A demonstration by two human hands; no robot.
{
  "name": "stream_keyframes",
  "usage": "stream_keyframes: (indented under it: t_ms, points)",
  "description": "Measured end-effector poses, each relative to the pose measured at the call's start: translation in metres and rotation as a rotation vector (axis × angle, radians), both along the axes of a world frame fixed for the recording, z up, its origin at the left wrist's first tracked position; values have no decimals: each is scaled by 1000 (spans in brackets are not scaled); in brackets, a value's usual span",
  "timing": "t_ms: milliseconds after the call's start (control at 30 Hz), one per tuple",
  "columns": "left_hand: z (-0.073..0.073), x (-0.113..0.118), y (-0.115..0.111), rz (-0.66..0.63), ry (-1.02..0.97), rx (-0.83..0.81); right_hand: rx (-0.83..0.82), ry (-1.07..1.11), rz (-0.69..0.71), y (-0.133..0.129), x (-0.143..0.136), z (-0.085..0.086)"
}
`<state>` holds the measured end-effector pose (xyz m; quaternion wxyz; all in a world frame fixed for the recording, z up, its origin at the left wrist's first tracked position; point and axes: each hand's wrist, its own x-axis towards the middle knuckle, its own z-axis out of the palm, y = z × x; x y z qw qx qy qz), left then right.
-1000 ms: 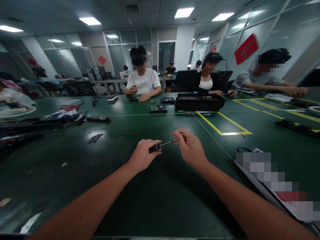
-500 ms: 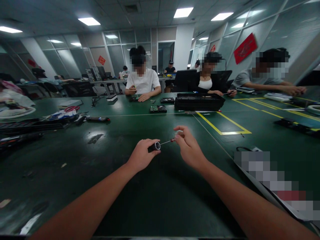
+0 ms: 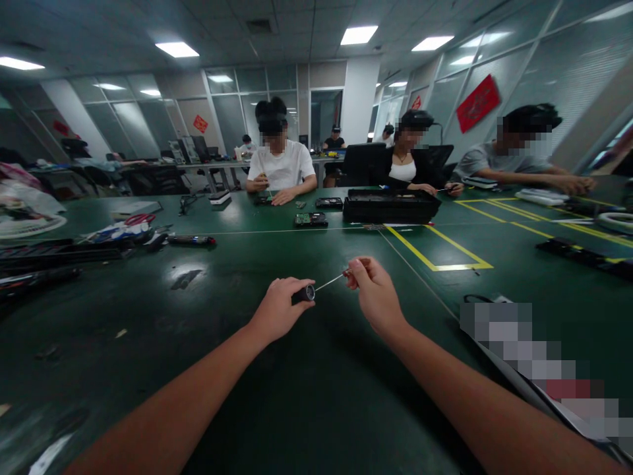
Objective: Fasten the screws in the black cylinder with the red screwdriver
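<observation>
Between its thumb and fingers my left hand (image 3: 281,307) grips a small black cylinder (image 3: 304,293), whose round end with a silvery rim faces right. My right hand (image 3: 372,290) is closed on the handle of a thin screwdriver (image 3: 330,282). The metal shaft slants down to the left, and its tip meets the rim of the cylinder's end; whether it goes inside cannot be made out. Both hands are held above the green table (image 3: 316,396).
Across the table sit a long black casing (image 3: 390,206), a circuit board part (image 3: 310,220) and several people, one in a white shirt (image 3: 281,165). Tools and cables (image 3: 133,227) lie left. A pale sheet-like object (image 3: 554,396) is at the right edge.
My right hand's fingers have closed further round the screwdriver's handle, and the shaft now slants more steeply. The cylinder's end has turned a little. The camera view has shifted slightly.
</observation>
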<state>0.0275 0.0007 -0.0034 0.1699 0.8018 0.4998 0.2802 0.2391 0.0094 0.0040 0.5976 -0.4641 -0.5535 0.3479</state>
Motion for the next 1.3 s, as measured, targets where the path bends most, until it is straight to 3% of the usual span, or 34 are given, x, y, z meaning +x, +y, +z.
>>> stream_keyframes:
  t_ms: [433, 600, 900, 1100, 1300]
  points:
    - [4, 2, -4, -10, 4, -52, 118, -169, 86, -11, -5, 3]
    - [2, 2, -2, -15, 8, -27, 176, -313, 47, -16, -4, 8]
    - [1, 1, -2, -27, 25, -26, 182, -315, 53, -15, -2, 6]
    - [1, 2, -2, -32, 45, -27, 237, -465, 57, -19, -2, 11]
    - [2, 2, 0, -47, 83, -31, 248, -575, -48, -19, -3, 15]
